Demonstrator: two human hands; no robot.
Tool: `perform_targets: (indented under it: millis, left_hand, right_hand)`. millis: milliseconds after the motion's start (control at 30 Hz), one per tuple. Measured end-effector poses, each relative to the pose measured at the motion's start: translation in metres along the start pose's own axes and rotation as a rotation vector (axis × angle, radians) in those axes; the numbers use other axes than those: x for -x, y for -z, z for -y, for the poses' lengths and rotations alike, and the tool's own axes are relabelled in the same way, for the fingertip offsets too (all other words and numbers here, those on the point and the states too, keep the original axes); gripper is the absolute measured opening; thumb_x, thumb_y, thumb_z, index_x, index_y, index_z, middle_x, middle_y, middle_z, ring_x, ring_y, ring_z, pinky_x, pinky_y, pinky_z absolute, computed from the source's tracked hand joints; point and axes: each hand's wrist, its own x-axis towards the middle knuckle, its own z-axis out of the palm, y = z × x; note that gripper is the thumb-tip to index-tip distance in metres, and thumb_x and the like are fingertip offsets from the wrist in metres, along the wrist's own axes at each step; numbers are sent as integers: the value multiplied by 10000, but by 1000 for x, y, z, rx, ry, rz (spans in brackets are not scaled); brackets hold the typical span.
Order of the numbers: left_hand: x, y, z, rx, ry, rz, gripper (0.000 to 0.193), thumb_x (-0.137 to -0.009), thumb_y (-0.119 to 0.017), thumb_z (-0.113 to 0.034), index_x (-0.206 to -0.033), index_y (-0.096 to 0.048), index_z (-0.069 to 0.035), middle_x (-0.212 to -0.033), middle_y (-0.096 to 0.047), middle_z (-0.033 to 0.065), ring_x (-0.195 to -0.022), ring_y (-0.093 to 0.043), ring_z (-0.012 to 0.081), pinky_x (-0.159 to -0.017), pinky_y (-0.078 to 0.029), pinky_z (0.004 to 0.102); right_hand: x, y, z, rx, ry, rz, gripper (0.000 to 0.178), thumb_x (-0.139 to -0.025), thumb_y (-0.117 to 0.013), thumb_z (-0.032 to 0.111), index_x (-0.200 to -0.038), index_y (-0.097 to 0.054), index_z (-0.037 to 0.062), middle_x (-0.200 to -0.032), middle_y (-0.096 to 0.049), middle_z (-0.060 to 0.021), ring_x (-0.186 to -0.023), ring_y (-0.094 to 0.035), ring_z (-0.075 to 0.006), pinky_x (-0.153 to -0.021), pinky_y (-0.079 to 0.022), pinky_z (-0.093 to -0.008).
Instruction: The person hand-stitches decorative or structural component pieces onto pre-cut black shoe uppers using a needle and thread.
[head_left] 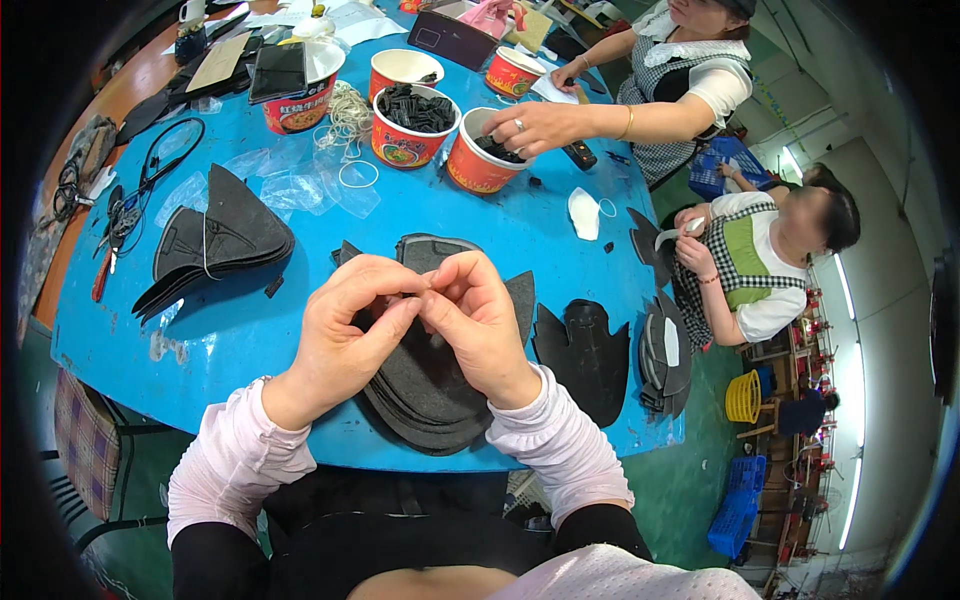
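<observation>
My left hand and my right hand meet fingertip to fingertip over a stack of dark grey fabric pieces at the near edge of the blue table. Both pinch something very small between thumbs and forefingers; what it is stays hidden by the fingers. The hands hover just above the stack's top piece.
A bound bundle of dark pieces lies to the left, more black cutouts to the right. Red paper cups with small black parts stand farther back, where another person's hand reaches into one. A second person sits at right.
</observation>
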Motion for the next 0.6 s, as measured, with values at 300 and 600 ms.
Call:
perform_targets:
  millis: [300,600]
  left_hand:
    - [0,-1,-1,4,-5,2,178,-817,-628,40,-979,-651,-29,-914,-603,64,-740,-565,109,-594,-439,216]
    - [0,-1,-1,2,0,3,181,-817,-627,42,-983,-652,-27,-919,-597,62,-725,-561,100,-592,-441,215]
  right_hand:
    - [0,1,0,31,-4,-3,185,-905,-606,68,-1006,-451,72,-884,-530,4,-720,-489,-34,-619,-419,-175]
    - [0,0,0,38,-5,-7,187,-904,-608,66,-1005,-452,74,-874,-524,11,-714,-485,-26,-609,-413,-164]
